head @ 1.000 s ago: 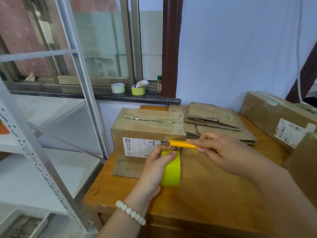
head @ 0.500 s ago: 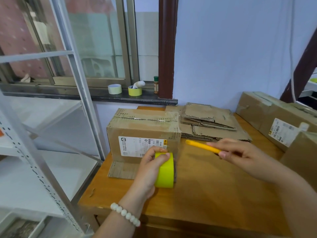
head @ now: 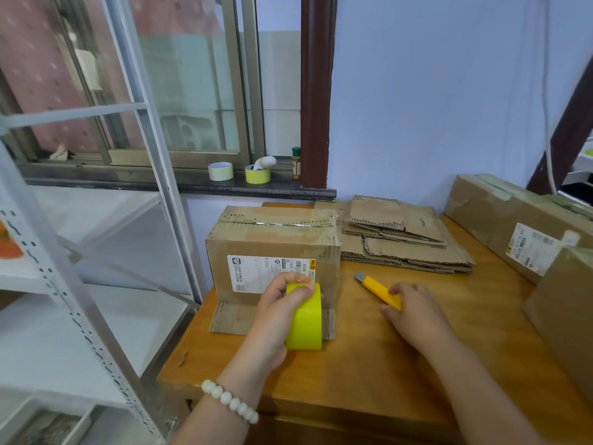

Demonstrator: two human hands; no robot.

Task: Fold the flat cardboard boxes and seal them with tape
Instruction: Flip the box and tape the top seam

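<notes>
Tape roll (head: 305,322), yellow: gripped by left hand (head: 277,305) against box (head: 272,242); cut end is best pressed flat. Cutter (head: 377,289): seemingly pinched by right hand (head: 414,311), blade to be retracted.

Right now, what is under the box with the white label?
A cardboard flap sticks out from under the box onto the table. The left hand and yellow tape roll cover part of it; farther beneath is hidden.

Soft daylight comes through the window (head: 192,101) at ten o'clock — bright and even, leaving only faint shadows on the table (head: 369,380). Wide-angle distortion bows the shelf frame (head: 141,107) (worst toward nine o'clock) — the edges look slightly smeared.
</notes>
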